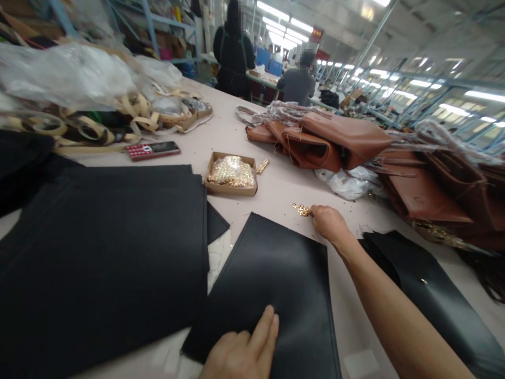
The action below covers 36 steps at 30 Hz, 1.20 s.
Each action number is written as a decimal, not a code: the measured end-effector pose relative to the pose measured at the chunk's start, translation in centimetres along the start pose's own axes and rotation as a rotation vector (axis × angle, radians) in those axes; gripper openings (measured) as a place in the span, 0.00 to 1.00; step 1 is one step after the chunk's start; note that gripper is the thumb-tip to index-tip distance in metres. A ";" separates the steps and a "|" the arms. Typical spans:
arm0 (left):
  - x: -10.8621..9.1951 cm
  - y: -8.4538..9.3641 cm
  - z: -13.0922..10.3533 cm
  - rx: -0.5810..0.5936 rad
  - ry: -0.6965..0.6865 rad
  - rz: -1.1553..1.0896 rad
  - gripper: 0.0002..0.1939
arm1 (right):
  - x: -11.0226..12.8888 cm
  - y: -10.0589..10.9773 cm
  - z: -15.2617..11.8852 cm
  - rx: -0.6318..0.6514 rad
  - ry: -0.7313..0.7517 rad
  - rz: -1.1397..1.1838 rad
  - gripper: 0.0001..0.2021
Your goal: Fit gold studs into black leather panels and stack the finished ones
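A person's left hand (240, 347) is resting, two fingers outstretched, on a black panel (280, 268) lying on a pale table (276, 192), while, well apart, the right hand (329, 223) is touching small gold pieces (302, 210) just past the panel's far edge, whether gripping any being impossible to tell.

Gap between carton (231, 189) and gold pieces (302, 210), bags (347, 131) behind

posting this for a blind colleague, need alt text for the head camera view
A person's left hand presses on a black panel while the right hand touches small gold-coloured pieces on a worktable. Larger black sheets lie at left, an open box of gold-coloured pieces stands beyond, and brown bags are piled at right.
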<state>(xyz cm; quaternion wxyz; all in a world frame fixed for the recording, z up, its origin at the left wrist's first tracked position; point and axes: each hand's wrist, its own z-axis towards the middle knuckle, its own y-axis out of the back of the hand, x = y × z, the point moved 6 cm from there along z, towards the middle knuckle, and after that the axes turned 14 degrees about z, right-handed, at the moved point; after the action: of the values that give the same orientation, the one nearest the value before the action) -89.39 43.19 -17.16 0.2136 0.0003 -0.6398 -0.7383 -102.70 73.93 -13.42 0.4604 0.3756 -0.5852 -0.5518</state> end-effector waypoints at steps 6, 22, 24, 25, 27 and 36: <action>-0.5 1.3 0.7 0.153 0.057 -0.223 0.40 | -0.7 1.3 -0.1 -0.062 -0.010 0.193 0.16; 0.0 1.8 -0.3 -0.012 0.036 -0.263 0.30 | 11.1 -2.0 -18.3 0.260 -0.018 1.089 0.05; 0.0 1.8 -0.3 -0.012 0.035 -0.273 0.30 | 11.5 -1.9 -18.1 0.278 -0.019 1.013 0.05; 0.0 1.8 -0.4 -0.013 0.035 -0.279 0.31 | 11.6 -1.8 -18.0 0.288 -0.025 0.979 0.05; 0.1 1.8 -0.4 -0.016 0.037 -0.289 0.31 | 11.8 -1.7 -17.8 0.294 -0.037 0.924 0.04; 0.0 1.8 -0.6 -0.033 0.037 -0.309 0.31 | 11.8 -2.0 -17.1 0.346 -0.096 0.886 0.06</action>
<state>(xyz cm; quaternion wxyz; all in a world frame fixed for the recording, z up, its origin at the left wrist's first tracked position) -88.66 42.42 -15.57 0.1093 0.1087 -0.6158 -0.7726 -90.03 57.42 -14.46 0.5544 0.1354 -0.7929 -0.2137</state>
